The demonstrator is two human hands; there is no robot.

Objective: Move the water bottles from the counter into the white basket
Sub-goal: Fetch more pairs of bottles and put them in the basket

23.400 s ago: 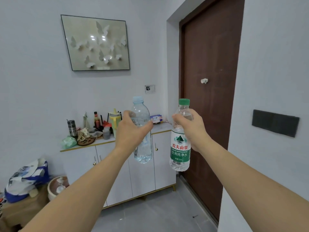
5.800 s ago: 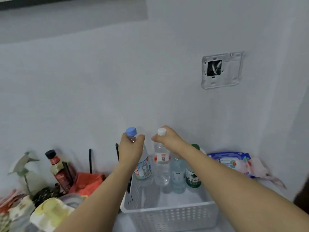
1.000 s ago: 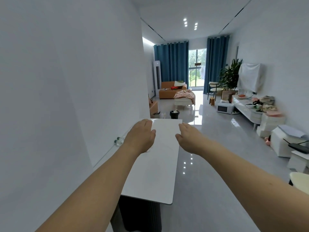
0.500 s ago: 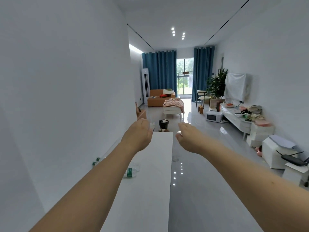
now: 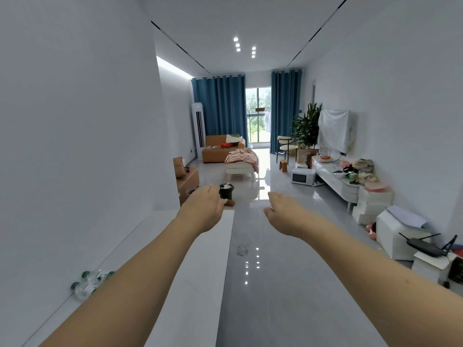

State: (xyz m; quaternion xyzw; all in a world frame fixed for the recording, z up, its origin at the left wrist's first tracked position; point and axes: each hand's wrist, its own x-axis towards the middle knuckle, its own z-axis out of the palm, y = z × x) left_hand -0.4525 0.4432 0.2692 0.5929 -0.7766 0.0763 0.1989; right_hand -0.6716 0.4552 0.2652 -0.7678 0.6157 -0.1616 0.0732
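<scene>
From the head view, we're holding both hands out empty, fingers loosely spread. The water bottles [image 5: 91, 284] are lying on their sides on the table [image 5: 200, 284] by the wall, low and left of our left hand [image 5: 203, 211], so it's nearer than our right hand [image 5: 285, 214].

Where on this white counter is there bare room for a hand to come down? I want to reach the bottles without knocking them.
The white counter is bare from its far end back along its floor-side edge. The only crowding is by the wall, where two green-capped bottles lie on their sides beneath the left forearm. Both the left hand and right hand are empty.
</scene>
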